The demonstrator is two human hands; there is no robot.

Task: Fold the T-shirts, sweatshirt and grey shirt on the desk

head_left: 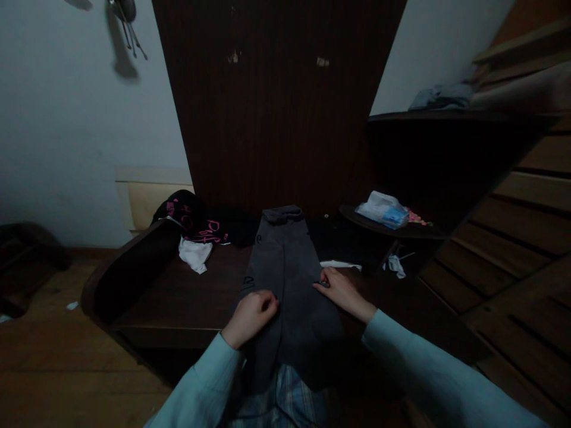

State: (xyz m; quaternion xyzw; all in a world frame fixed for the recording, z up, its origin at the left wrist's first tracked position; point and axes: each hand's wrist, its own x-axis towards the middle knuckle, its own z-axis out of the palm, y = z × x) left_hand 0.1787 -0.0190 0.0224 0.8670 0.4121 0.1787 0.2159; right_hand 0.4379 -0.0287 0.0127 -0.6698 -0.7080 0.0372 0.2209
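A pair of dark grey trousers (281, 255) lies lengthwise on a dark wooden bench (178, 303), waistband at the far end and legs running toward me. Small black markings show along their left side. My left hand (253, 315) is closed over the left leg, thumb and fingertips pinched together at the cloth. At the right edge, my right hand (341, 290) pinches the fabric between thumb and fingers. The near ends of the legs hang over plaid blue cloth (285, 395) at my lap.
Black clothing with pink lettering (209, 229) and a white cloth (195, 254) lie to the left. On the right, a small shelf (375, 224) carries a white-and-blue plastic packet (383, 209). Wooden slats (504, 232) rise at the far right; a dark panel (276, 107) stands behind.
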